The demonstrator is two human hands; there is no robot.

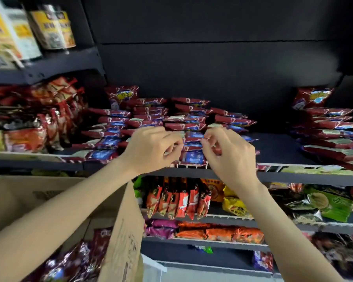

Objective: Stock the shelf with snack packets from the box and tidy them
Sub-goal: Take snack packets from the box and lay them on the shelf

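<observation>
Two bare hands work a stack of red-and-blue snack packets [193,147] at mid-frame, on the dark shelf [273,147]. The risk: the loosely piled stacks look unsteady, and a tug at the front pile could slide packets over the shelf edge. The left hand [151,148] and right hand [229,153] reach in from the lower corners, knuckles up, fingers curled and apparently pinching packet edges. The open cardboard box [122,237], lower left, holds more packets.

Two bare forearms—no sleeves, bare hands.
</observation>
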